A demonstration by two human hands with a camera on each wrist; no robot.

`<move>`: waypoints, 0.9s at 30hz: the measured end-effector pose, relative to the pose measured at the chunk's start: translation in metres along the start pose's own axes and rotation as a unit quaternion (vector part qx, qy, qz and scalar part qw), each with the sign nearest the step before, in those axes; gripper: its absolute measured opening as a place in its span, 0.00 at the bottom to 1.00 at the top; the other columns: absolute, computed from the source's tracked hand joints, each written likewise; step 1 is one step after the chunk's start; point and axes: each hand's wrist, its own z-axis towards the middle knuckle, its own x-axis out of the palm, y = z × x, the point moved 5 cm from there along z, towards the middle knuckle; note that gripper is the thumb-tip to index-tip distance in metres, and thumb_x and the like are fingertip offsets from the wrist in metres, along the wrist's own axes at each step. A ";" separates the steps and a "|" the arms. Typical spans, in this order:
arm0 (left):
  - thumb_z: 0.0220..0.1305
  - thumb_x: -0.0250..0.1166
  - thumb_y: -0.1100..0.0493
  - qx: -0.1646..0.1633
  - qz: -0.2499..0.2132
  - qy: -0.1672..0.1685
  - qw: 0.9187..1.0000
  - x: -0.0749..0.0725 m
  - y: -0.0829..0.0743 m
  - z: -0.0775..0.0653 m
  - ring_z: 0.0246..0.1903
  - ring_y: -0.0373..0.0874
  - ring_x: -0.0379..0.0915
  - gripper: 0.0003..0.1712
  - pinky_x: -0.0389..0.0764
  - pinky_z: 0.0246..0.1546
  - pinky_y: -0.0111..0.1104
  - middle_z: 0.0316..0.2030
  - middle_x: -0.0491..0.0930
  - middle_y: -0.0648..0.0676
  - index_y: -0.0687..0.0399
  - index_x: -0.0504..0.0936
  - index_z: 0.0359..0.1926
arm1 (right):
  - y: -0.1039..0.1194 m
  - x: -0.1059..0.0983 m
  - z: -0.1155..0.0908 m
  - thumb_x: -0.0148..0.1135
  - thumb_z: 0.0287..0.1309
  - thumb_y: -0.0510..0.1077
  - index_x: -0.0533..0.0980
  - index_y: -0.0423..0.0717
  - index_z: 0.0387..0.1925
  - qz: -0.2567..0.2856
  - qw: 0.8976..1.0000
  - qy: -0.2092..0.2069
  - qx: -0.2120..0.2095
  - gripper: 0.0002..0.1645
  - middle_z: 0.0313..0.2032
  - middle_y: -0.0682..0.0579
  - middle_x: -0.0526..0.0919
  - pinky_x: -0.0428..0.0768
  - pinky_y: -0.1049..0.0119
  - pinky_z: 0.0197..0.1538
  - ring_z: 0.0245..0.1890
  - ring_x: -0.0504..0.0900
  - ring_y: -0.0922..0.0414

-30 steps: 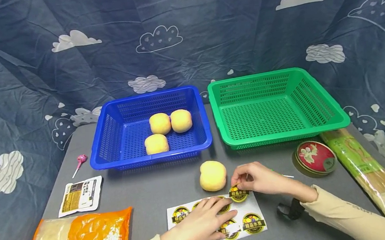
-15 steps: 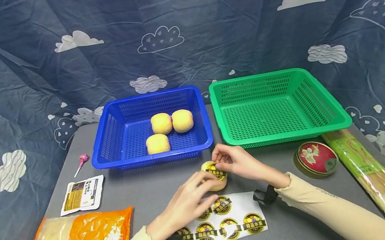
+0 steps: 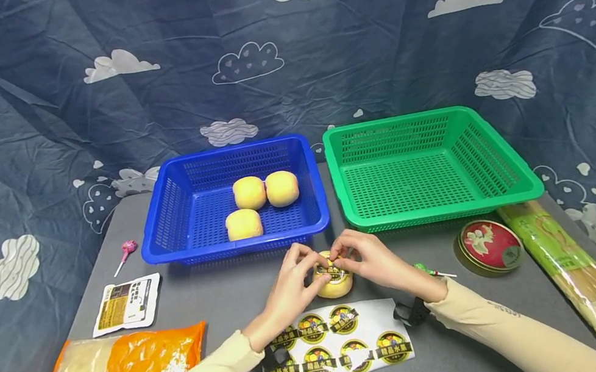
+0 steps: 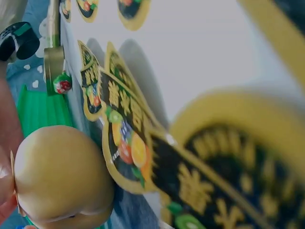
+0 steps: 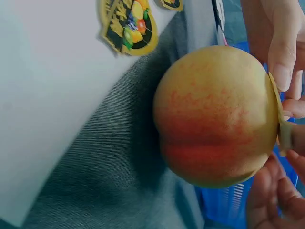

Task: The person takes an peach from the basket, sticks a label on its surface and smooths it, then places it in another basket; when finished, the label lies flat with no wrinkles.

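Observation:
A round black-and-gold fruit sticker (image 3: 336, 272) lies against the top of a yellow peach (image 3: 335, 290) on the table. My left hand (image 3: 289, 288) pinches the sticker's left side with bent fingers and thumb. From the other side, my right hand (image 3: 377, 261) pinches its right edge. In the right wrist view, the sticker (image 5: 275, 98) stands partly off the red-blushed peach (image 5: 214, 119), edge-on to the camera. The left wrist view shows the peach's plain side (image 4: 62, 176). Just in front lies a white sheet of stickers (image 3: 373, 315), some with lifted edges.
Behind are a blue basket (image 3: 164, 250) with three peaches and a green basket (image 3: 403, 189). To the right are a green lollipop (image 3: 423, 268), a round red tin (image 3: 489, 245) and a noodle pack (image 3: 572, 265). A pink lollipop (image 3: 128, 248), white sachet (image 3: 126, 304) and orange bag (image 3: 147, 363) lie left.
My right hand has carried the sticker from the sheet to the peach. My left hand has left the sheet and moved up to the peach, now touching the sticker's left side.

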 end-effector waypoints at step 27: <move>0.46 0.69 0.66 -0.123 -0.201 0.062 0.970 -0.006 -0.014 0.011 0.51 0.54 0.63 0.14 0.62 0.51 0.52 0.49 0.68 0.65 0.65 0.73 0.33 | -0.019 0.009 -0.017 0.63 0.52 0.40 0.68 0.45 0.45 0.180 0.979 0.079 0.055 0.19 0.58 0.42 0.67 0.67 0.51 0.54 0.57 0.66 0.46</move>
